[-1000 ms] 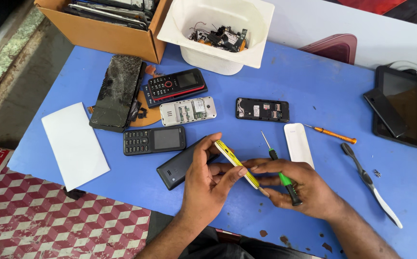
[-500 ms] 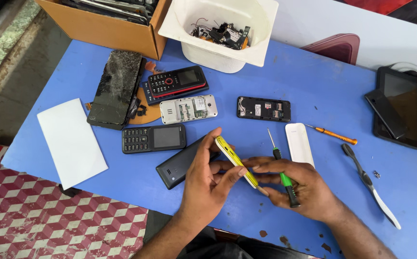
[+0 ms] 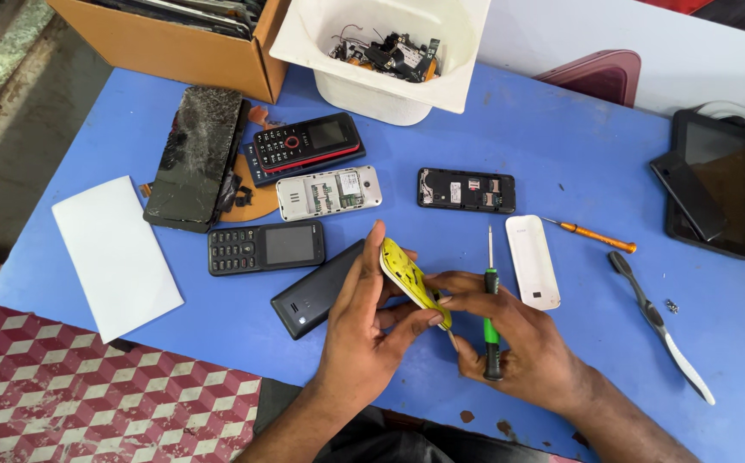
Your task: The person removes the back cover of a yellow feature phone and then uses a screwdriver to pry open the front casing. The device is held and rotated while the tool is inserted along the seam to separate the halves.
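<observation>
My left hand [image 3: 364,330] grips a thin yellow phone cover [image 3: 408,279], held on edge above the blue table [image 3: 561,163]. My right hand [image 3: 518,339] touches the cover's lower end with its fingertips and also holds a green-handled screwdriver [image 3: 491,321], its shaft pointing away from me. A black keypad phone [image 3: 316,291] lies under my left hand, partly hidden by it. A white phone back cover [image 3: 533,261] lies just right of the screwdriver.
Several phones and opened phone bodies [image 3: 329,190] lie mid-table. A cracked screen panel [image 3: 194,154], a white sheet [image 3: 117,255], a cardboard box [image 3: 175,43], a white tub of parts [image 3: 381,51], an orange screwdriver [image 3: 591,233], a pry tool [image 3: 660,326] and tablets [image 3: 711,184] surround them.
The view has shifted slightly. My hands have turned the yellow cover a little more upright; the screwdriver stays in my right hand.
</observation>
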